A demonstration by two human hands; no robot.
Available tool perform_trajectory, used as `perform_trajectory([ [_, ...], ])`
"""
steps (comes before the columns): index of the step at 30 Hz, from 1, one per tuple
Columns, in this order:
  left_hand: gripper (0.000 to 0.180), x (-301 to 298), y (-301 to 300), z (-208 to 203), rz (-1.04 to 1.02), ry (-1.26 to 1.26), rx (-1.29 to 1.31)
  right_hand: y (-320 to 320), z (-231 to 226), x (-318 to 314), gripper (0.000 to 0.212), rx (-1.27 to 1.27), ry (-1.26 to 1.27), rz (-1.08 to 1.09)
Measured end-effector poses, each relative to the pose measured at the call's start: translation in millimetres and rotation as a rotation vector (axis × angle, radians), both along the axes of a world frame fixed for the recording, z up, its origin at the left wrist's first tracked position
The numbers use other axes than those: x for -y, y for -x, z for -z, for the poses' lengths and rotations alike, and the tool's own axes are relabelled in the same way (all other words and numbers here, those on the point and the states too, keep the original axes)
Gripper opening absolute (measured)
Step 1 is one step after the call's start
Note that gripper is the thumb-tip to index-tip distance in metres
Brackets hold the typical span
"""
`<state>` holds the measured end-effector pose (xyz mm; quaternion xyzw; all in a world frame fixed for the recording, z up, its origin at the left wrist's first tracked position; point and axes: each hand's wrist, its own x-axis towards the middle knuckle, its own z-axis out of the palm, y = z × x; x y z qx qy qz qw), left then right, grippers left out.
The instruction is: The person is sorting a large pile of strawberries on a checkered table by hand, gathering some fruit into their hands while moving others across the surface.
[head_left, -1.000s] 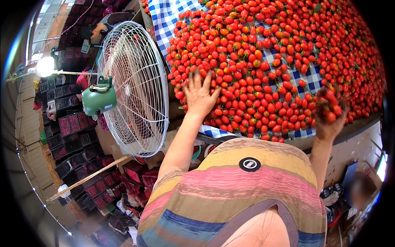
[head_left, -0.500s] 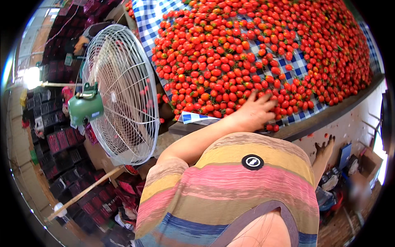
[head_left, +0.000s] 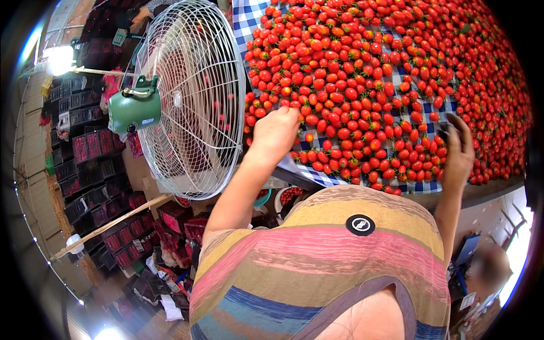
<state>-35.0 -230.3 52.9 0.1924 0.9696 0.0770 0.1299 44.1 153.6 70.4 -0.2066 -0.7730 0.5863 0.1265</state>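
Observation:
Many small red cherry tomatoes (head_left: 345,85), some with green stems, lie spread over a blue-and-white checked cloth (head_left: 249,25) on the table. My left hand (head_left: 275,133) is at the near left edge of the tomatoes, its fingers curled and pressed together. What they hold, if anything, is hidden. My right hand (head_left: 458,153) is over the near right part of the cloth, beside the tomatoes. Its dark-stained fingers are apart and bent toward the fruit, with no tomato visible in them.
A large fan (head_left: 192,102) with a wire cage and green motor (head_left: 134,110) stands close to my left arm. Stacked dark crates (head_left: 93,144) with red contents fill the left side. A bucket of tomatoes (head_left: 290,195) is below the table's near edge (head_left: 481,191).
My left hand has moved left from the middle of the near edge and its fingers have closed. My right hand has come up from beside the table to the tomatoes.

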Motion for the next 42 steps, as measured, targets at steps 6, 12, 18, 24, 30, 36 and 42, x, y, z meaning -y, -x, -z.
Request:
perform_trajectory([
  [6,0.028,-78,52,63,-0.062,-0.187,-0.281,27,46,80,0.025,0.176,0.475,-0.416],
  [12,0.034,-77,64,67,-0.031,-0.236,-0.16,32,54,74,0.026,0.354,0.742,-0.344],
  [18,0.035,-123,13,17,0.134,-0.739,0.011,37,55,80,0.036,0.395,1.287,-0.199],
  [24,0.029,-91,27,10,0.08,-0.709,-0.143,36,75,67,0.04,0.462,1.332,-0.274],
  [30,0.031,-55,46,41,-0.025,-0.204,0.039,41,55,70,0.037,0.436,1.235,-0.193],
  [36,0.034,-51,39,48,0.086,-0.361,0.143,40,54,68,0.035,0.429,1.233,-0.141],
  [42,0.027,-57,36,5,-0.021,-0.631,0.293,39,56,73,0.034,0.439,1.254,-0.143],
])
